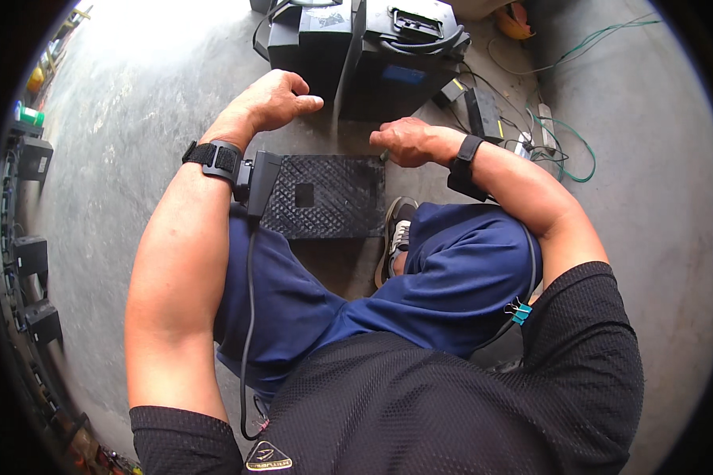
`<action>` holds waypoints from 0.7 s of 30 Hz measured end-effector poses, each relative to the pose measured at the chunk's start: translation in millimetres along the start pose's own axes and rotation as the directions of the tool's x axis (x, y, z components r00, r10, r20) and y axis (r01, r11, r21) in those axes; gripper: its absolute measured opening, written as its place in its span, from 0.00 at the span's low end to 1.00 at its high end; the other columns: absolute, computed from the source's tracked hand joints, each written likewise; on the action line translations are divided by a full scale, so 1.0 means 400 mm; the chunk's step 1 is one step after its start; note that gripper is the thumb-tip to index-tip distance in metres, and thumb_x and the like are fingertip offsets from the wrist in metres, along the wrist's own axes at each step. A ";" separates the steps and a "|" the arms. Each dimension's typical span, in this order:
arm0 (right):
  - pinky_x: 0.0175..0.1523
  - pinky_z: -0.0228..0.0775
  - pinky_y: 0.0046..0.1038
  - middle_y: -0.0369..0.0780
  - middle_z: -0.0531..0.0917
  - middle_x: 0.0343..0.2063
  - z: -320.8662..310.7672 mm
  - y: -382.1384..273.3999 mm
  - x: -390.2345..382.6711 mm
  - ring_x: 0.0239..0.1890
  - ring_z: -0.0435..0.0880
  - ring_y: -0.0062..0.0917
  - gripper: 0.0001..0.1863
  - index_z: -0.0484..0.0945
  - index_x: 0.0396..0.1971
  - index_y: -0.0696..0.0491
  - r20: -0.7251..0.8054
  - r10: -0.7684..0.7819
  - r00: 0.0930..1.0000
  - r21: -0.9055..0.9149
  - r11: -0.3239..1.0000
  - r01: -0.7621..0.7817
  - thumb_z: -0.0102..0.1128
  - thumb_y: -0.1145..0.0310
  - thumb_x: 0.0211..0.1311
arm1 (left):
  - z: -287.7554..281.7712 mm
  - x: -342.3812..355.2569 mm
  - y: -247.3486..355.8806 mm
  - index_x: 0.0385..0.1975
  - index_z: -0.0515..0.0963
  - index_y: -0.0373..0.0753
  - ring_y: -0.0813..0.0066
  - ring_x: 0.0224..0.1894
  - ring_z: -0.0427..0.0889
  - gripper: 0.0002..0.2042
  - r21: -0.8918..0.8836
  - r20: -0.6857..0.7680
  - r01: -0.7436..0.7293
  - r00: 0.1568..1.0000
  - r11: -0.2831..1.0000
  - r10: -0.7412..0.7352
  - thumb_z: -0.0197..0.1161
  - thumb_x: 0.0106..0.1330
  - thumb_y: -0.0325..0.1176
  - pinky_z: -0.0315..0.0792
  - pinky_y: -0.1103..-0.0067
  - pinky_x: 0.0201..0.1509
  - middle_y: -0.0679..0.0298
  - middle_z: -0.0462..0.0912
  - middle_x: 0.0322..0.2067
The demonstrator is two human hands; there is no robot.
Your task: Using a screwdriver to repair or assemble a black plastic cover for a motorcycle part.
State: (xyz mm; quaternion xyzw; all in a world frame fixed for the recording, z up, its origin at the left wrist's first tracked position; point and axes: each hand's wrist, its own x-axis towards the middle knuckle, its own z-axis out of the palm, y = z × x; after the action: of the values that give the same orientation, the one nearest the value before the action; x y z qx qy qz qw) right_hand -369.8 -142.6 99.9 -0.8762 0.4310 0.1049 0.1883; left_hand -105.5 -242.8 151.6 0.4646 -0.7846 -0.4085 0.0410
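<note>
My left hand [276, 100] hovers above the far left corner of a black textured panel [333, 210]. Its thumb sticks out apart from the bent index finger, and nothing shows between them; the other fingers are hidden. Over the panel's far right corner, my right hand [409, 142] is closed, with a small greenish tip at its lower edge that is too small to name. The panel lies flat between my legs and has a small square opening. Just beyond my hands stand two black box-shaped cases [400, 71], the right one with a top handle and a coiled cable.
Right of the cases lie a black adapter [483, 115], a pale power strip [546, 127] and tangled green and black wires [586, 150] on the concrete floor. Several black boxes [33, 257] line the left side. My shoe [400, 233] stands beside the panel's right edge.
</note>
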 end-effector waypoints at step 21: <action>0.45 0.74 0.47 0.51 0.84 0.32 0.002 0.007 -0.006 0.40 0.83 0.50 0.12 0.76 0.38 0.57 -0.016 0.031 0.999 -0.015 0.999 -0.031 0.56 0.65 0.60 | -0.006 0.005 0.007 0.52 0.78 0.30 0.72 0.33 0.82 0.26 0.012 0.003 -0.040 0.999 0.999 0.040 0.67 0.64 0.46 0.77 0.75 0.41 0.55 0.85 0.36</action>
State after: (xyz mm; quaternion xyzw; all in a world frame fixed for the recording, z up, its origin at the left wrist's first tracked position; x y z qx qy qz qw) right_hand -373.5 -141.9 99.3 -0.8717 0.4452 0.1040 0.1765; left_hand -107.4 -244.8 154.4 0.4485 -0.7963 -0.4034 0.0451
